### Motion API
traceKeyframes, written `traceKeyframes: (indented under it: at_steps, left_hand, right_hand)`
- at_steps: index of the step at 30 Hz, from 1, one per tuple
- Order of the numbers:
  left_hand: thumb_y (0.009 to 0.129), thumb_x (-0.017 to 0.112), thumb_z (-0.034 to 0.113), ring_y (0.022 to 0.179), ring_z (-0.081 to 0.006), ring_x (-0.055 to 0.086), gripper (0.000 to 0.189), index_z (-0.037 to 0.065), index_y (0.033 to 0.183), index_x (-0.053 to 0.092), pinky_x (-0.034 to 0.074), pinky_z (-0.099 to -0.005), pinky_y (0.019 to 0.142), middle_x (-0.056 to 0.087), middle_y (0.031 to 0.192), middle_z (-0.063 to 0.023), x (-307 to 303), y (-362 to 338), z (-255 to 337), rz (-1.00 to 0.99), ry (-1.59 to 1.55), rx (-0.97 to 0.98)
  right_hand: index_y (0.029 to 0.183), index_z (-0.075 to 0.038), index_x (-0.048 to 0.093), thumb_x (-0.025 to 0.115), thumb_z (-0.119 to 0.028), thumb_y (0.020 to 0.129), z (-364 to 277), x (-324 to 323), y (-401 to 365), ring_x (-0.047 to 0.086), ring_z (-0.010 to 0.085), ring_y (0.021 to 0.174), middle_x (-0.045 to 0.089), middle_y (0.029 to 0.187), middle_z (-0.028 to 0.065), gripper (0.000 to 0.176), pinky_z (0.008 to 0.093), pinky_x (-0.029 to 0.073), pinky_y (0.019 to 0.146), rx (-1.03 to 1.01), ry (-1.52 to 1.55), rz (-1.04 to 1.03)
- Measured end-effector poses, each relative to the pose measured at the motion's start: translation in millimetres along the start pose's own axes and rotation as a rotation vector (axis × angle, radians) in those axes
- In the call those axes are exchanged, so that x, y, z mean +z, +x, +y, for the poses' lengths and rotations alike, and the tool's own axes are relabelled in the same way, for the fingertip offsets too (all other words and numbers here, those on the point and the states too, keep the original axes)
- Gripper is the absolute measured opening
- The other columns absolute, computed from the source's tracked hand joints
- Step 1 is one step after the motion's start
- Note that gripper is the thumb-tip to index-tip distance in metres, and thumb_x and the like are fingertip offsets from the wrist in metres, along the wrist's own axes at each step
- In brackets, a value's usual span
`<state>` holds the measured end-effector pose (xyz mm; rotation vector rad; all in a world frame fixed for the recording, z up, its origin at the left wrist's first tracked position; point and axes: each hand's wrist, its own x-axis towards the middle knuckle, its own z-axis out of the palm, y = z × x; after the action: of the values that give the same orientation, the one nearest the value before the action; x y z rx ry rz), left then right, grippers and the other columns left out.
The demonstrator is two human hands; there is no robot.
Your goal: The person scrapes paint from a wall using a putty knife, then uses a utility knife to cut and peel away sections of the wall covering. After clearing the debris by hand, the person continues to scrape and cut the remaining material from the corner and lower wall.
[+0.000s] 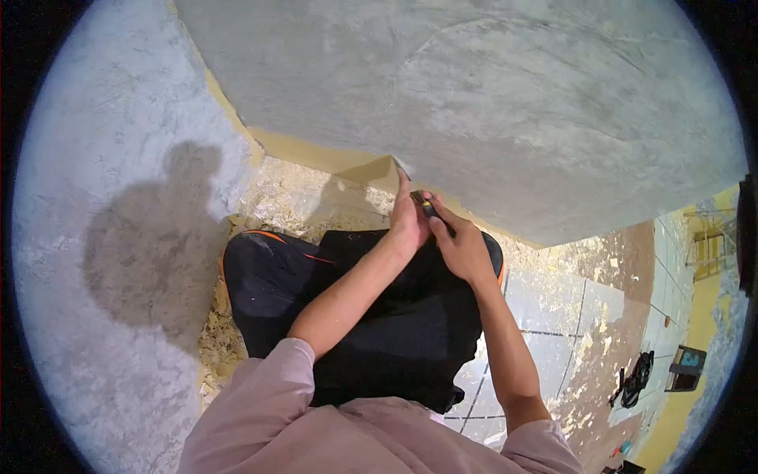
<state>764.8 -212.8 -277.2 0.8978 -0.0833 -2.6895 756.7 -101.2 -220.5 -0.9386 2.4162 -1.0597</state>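
Observation:
My right hand (464, 246) is wrapped round a hand tool (429, 208) with a black handle and a yellow band; its working end is mostly hidden between my hands. Beside it, my left hand (407, 218) is stretched toward the foot of the wall, its palm turned to the tool. The left fingertips are right at a pale, lifted corner (402, 167) on the lower edge of the wall. A yellow strip (308, 152) of paint runs along the base of this grey, bared wall (489, 103).
Yellow flakes (276, 189) litter the floor round my black-trousered knees (268, 272). A second grey wall (118, 332) with my shadow stands at left. White floor tiles (541, 304) lie at right, with a black strap-like bundle (636, 381) and a dark box (685, 368) farther off.

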Motion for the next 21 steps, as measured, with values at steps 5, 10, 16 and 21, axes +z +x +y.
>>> traceKeyframes:
  at_steps: [5, 10, 16, 21]
  left_hand:
    - [0.084, 0.039, 0.061, 0.054, -0.0152, 0.043, 0.055, 0.008, 0.074, 0.046, 0.046, -0.0311, 0.059, 0.04, 0.058, -0.0015, 3, 0, 19, 0.068, 0.065, 0.054]
    - [0.085, 0.04, 0.059, 0.058, -0.0144, 0.043, 0.052, 0.009, 0.071, 0.041, 0.045, -0.0291, 0.058, 0.039, 0.058, -0.001, 4, -7, 5, 0.065, 0.124, -0.067]
    - [0.086, 0.04, 0.057, 0.057, -0.015, 0.043, 0.051, 0.008, 0.075, 0.042, 0.044, -0.0291, 0.055, 0.038, 0.06, -0.0011, -1, -5, 4, 0.087, 0.119, -0.032]
    - [0.085, 0.039, 0.06, 0.056, -0.0151, 0.043, 0.053, 0.009, 0.07, 0.041, 0.045, -0.0293, 0.055, 0.038, 0.061, -0.0012, -2, 10, 25, 0.056, 0.093, 0.019]
  right_hand:
    - [0.119, -0.013, 0.054, 0.049, -0.024, 0.085, -13, 20, 13, 0.058, 0.0401, 0.089, 0.059, 0.095, 0.0254, 0.036, 0.0437, 0.046, 0.08, 0.063, -0.129, 0.045]
    - [0.119, -0.011, 0.054, 0.049, -0.023, 0.085, -17, 19, -7, 0.059, 0.0422, 0.078, 0.06, 0.081, 0.0275, 0.036, 0.0458, 0.048, 0.072, 0.032, -0.172, 0.148]
    - [0.115, -0.001, 0.054, 0.051, -0.014, 0.084, -21, 22, -5, 0.052, 0.0361, 0.105, 0.055, 0.111, 0.0227, 0.034, 0.0372, 0.042, 0.089, 0.079, -0.225, 0.128]
    - [0.117, -0.006, 0.054, 0.049, -0.018, 0.084, -20, 33, 14, 0.056, 0.04, 0.086, 0.057, 0.091, 0.0255, 0.035, 0.0424, 0.045, 0.079, 0.016, -0.265, 0.112]
